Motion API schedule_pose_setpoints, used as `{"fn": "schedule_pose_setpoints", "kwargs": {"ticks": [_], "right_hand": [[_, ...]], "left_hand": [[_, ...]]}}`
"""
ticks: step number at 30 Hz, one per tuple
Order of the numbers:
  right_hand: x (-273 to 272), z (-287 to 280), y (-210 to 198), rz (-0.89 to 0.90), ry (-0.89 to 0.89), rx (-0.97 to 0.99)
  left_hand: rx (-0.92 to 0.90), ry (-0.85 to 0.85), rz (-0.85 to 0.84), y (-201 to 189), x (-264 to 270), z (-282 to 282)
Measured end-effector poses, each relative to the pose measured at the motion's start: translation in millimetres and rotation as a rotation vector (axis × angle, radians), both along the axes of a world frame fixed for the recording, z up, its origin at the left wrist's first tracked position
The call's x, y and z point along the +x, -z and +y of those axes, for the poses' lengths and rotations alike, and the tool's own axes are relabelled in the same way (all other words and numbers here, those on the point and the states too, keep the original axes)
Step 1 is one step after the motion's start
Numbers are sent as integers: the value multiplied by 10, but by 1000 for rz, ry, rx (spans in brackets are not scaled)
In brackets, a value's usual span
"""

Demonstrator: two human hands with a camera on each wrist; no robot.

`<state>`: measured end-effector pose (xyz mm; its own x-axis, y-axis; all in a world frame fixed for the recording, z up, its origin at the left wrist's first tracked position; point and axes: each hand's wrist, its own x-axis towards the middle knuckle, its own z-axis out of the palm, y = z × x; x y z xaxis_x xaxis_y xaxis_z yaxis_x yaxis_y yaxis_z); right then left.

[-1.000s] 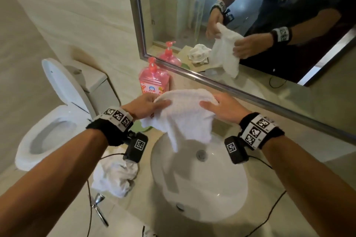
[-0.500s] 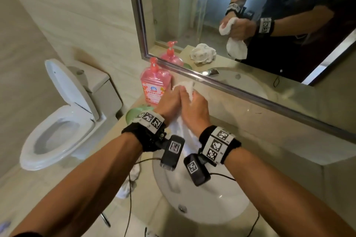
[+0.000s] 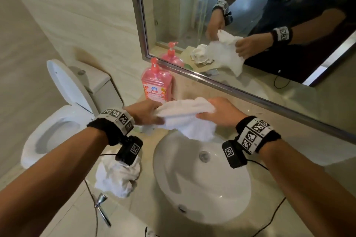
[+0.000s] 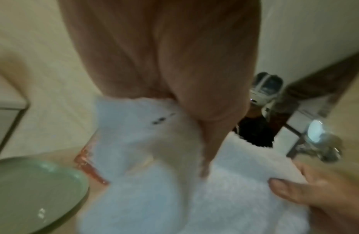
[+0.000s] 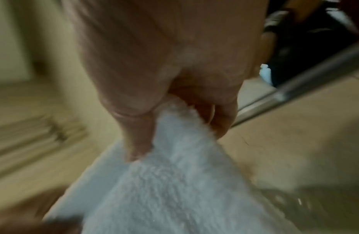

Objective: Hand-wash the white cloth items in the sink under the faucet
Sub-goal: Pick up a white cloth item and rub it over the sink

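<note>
A white terry cloth (image 3: 189, 119) hangs above the far rim of the white sink (image 3: 202, 184), stretched between both hands. My left hand (image 3: 148, 114) grips its left end, thumb over the fabric (image 4: 146, 142). My right hand (image 3: 217, 113) pinches the right end between thumb and fingers (image 5: 174, 142). The faucet (image 4: 322, 142) shows only in the left wrist view, to the right of the cloth. A second crumpled white cloth (image 3: 117, 177) lies on the counter left of the sink, partly behind my left wrist camera.
A pink pump soap bottle (image 3: 157, 84) stands at the back of the counter under the mirror (image 3: 240, 25). A green dish (image 4: 34, 194) sits left of the cloth. An open toilet (image 3: 57, 121) is further left. Cables trail over the beige counter (image 3: 289, 159).
The hands, pressed together rubbing the bunched cloth half a second ago, have pulled apart sideways and spread the cloth out again over the sink's far rim.
</note>
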<state>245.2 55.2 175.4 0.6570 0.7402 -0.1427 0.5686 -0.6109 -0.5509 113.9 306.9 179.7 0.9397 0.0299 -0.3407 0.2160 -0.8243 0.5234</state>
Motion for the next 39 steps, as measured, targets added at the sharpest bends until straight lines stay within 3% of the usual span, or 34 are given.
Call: {"fn": "schedule_pose_setpoints", "kwargs": {"ticks": [2, 3, 6, 8, 9, 13, 16, 18, 20, 21, 23, 26, 28, 30, 31, 33, 37, 39], "right_hand": [[-7, -80, 82, 310, 226, 241], [-37, -77, 121, 381, 316, 359], [-306, 186, 227, 319, 494, 577], [-539, 470, 231, 334, 458, 647], [-610, 583, 202, 365, 406, 664], [-471, 732, 81, 404, 551, 722], [-549, 795, 188, 339, 461, 675], [-539, 779, 247, 320, 499, 673], [-401, 705, 196, 302, 547, 606], [-326, 653, 167, 288, 549, 544], [-235, 535, 145, 255, 480, 459], [-252, 424, 69, 192, 178, 319], [-271, 364, 38, 52, -35, 123], [-252, 311, 92, -66, -119, -113], [-244, 286, 127, -106, -119, -199], [-182, 190, 204, -94, -41, -189], [-69, 30, 313, 530, 321, 254], [-99, 90, 341, 603, 484, 449]], "left_hand": [[-268, -158, -141, 43, -39, -3], [-379, -261, -206, 54, -44, -66], [-749, -530, -259, 85, 81, -375], [-998, -603, -274, 32, 191, -611], [-1032, -599, -287, -5, 237, -712], [-865, -562, -263, -48, 301, -868], [-787, -578, -288, -10, 305, -779], [-833, -561, -280, 14, 277, -748], [-890, -474, -218, 14, 217, -733], [-830, -387, -169, -2, 178, -695], [-518, -188, -81, -37, 128, -552], [9, -38, -14, -31, 87, -275], [233, -9, 24, 28, 61, -180], [340, 23, 40, 102, 56, -109], [338, 23, 52, 132, 47, -63], [170, -35, 45, 178, 31, 66], [-342, -278, -211, 211, -19, 139], [-500, -468, -251, 256, 22, 39]]}}
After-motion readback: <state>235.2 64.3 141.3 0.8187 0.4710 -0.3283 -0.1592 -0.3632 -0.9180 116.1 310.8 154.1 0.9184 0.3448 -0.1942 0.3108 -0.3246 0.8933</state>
